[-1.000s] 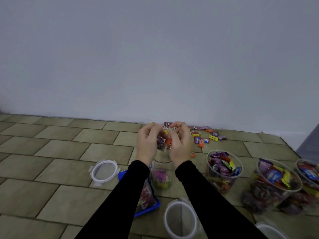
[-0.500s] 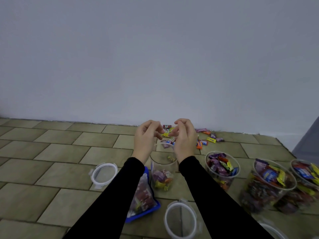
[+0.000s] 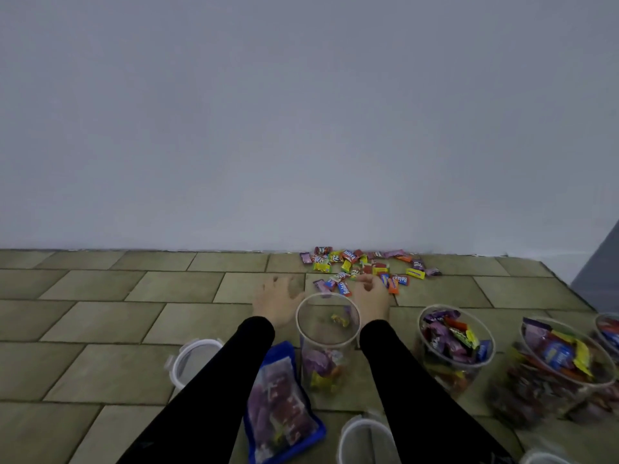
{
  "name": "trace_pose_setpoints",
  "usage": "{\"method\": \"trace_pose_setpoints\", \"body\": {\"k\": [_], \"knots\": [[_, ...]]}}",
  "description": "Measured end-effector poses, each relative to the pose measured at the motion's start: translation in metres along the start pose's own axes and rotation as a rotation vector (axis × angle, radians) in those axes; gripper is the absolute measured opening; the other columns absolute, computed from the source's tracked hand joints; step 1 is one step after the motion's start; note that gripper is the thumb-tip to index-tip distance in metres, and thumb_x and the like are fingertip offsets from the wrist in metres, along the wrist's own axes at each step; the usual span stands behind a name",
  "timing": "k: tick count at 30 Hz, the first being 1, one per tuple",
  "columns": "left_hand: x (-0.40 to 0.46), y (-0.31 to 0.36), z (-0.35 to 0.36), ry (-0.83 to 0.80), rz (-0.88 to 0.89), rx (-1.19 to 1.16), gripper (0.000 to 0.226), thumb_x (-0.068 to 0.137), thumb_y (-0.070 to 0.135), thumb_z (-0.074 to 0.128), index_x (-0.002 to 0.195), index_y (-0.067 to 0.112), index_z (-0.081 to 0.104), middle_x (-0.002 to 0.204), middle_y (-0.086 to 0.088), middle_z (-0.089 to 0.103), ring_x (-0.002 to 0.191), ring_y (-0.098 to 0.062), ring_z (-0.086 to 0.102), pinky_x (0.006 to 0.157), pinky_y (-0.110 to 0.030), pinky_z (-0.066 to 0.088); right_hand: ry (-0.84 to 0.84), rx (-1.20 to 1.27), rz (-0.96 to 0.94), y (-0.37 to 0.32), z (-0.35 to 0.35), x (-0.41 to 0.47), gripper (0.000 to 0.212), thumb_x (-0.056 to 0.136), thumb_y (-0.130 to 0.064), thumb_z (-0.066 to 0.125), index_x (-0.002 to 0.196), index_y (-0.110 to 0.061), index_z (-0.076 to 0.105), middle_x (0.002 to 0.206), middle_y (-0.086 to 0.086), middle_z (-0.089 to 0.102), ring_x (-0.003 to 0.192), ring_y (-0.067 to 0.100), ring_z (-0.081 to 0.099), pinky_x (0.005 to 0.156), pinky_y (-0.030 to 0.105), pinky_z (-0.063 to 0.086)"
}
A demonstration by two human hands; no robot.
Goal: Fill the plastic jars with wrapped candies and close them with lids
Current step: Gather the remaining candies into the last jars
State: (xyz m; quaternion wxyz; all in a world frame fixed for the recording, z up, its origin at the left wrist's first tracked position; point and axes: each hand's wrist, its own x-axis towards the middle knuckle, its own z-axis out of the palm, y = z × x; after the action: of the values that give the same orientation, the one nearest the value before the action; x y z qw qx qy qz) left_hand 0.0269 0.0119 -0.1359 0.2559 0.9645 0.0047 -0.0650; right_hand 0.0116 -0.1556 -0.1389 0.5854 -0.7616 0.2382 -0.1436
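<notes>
A clear plastic jar (image 3: 327, 344) stands on the tiled floor between my forearms, with a few wrapped candies at its bottom. A pile of loose wrapped candies (image 3: 365, 264) lies by the wall beyond it. My left hand (image 3: 278, 299) is spread low over the floor left of the pile and holds nothing. My right hand (image 3: 370, 296) reaches the pile's near edge with its fingers bent over the candies; I cannot tell whether it grips any. Three jars at the right are full of candies: one (image 3: 455, 346), a second (image 3: 562, 363) and a third (image 3: 608, 329) at the frame edge.
A blue-edged bag of candies (image 3: 281, 406) lies under my left forearm. White-rimmed lids lie on the floor: one at the left (image 3: 192, 361), one at the bottom (image 3: 361, 440), one at the bottom right corner (image 3: 542, 459). A plain wall rises behind the pile.
Both hands were held together above the jar, releasing candies into it. They have parted and moved forward and down to the floor by the candy pile.
</notes>
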Motion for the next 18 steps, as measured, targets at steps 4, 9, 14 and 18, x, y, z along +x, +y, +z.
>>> {"method": "trace_pose_setpoints", "body": {"k": [4, 9, 14, 18], "knots": [[0.020, 0.001, 0.013, -0.111, 0.025, 0.206, 0.079, 0.093, 0.059, 0.042, 0.153, 0.031, 0.000, 0.160, -0.012, -0.013, 0.147, -0.038, -0.002, 0.114, -0.056, 0.011, -0.068, -0.483, -0.154, 0.022, 0.010, 0.011, 0.021, 0.088, -0.022, 0.057, 0.108, -0.024, 0.060, 0.122, 0.009, 0.052, 0.118, 0.030, 0.048, 0.095, 0.040, 0.043], [0.047, 0.001, 0.030, -0.155, 0.048, 0.314, 0.080, 0.090, 0.072, 0.025, 0.151, 0.035, -0.012, 0.158, -0.011, -0.021, 0.146, -0.038, -0.012, 0.115, -0.057, 0.004, -0.174, -0.833, -0.107, 0.048, 0.027, 0.014, 0.069, 0.087, -0.059, 0.049, 0.146, -0.036, 0.023, 0.159, 0.009, 0.003, 0.146, 0.033, -0.006, 0.113, 0.059, 0.015], [0.072, 0.003, 0.049, -0.087, 0.107, 0.360, 0.076, 0.090, 0.072, 0.017, 0.150, 0.036, -0.013, 0.159, -0.007, -0.021, 0.145, -0.036, -0.019, 0.113, -0.060, -0.001, -0.114, -0.934, -0.178, 0.050, 0.047, 0.040, 0.062, 0.095, -0.061, 0.027, 0.150, -0.038, 0.012, 0.160, 0.009, -0.010, 0.145, 0.036, -0.016, 0.112, 0.062, 0.000], [0.092, 0.006, 0.053, -0.035, 0.166, 0.308, 0.078, 0.090, 0.072, 0.026, 0.151, 0.038, -0.008, 0.160, -0.004, -0.015, 0.146, -0.033, -0.016, 0.114, -0.059, 0.001, -0.092, -0.948, -0.200, 0.044, 0.055, 0.060, 0.061, 0.096, -0.059, 0.025, 0.151, -0.035, 0.012, 0.160, 0.009, -0.008, 0.145, 0.037, -0.013, 0.113, 0.060, -0.002]]}}
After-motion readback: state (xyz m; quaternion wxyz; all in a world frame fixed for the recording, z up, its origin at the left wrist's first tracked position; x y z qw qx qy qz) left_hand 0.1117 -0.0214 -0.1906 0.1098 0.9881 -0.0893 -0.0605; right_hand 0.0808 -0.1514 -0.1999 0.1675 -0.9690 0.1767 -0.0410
